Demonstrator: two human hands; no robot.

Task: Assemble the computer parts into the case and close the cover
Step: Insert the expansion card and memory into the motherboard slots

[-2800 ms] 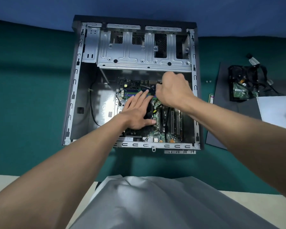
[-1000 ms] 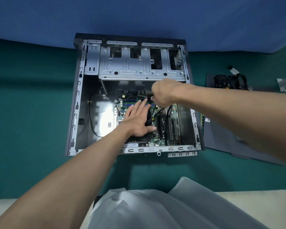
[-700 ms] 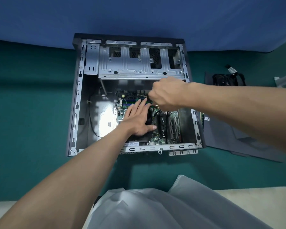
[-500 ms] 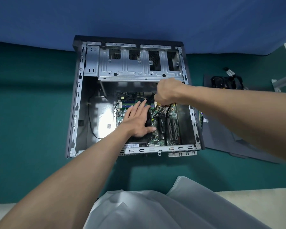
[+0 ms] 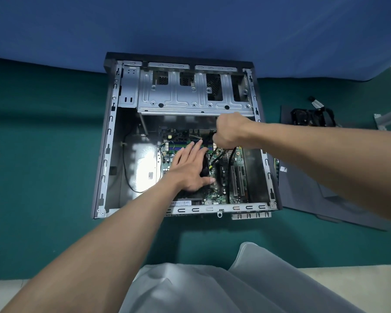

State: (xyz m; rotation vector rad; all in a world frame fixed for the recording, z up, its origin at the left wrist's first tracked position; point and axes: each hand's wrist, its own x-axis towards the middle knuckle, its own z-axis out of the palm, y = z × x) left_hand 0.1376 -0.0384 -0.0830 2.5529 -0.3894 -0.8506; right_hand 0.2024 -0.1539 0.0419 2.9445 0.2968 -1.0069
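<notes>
An open grey computer case (image 5: 110, 141) lies on its side on the green cloth, its silver drive cage (image 5: 190, 96) at the far end. A green motherboard (image 5: 237, 175) sits in its floor. My left hand (image 5: 190, 168) lies flat, fingers spread, on a black part over the board's middle. My right hand (image 5: 228, 132) is fisted above the board's far right corner, closed on black cables (image 5: 221, 158) that run down toward the card slots. What the cable ends meet is hidden by the fist.
The dark case cover (image 5: 325, 199) lies flat to the right of the case. A black part with a bundle of cables (image 5: 309, 117) sits at its far end. A blue backdrop stands behind the case. Grey fabric covers my lap at the near edge.
My right hand has shifted slightly right and back along the board's far edge, still gripping the cables. My left hand has stayed pressed flat. The view has tilted a little.
</notes>
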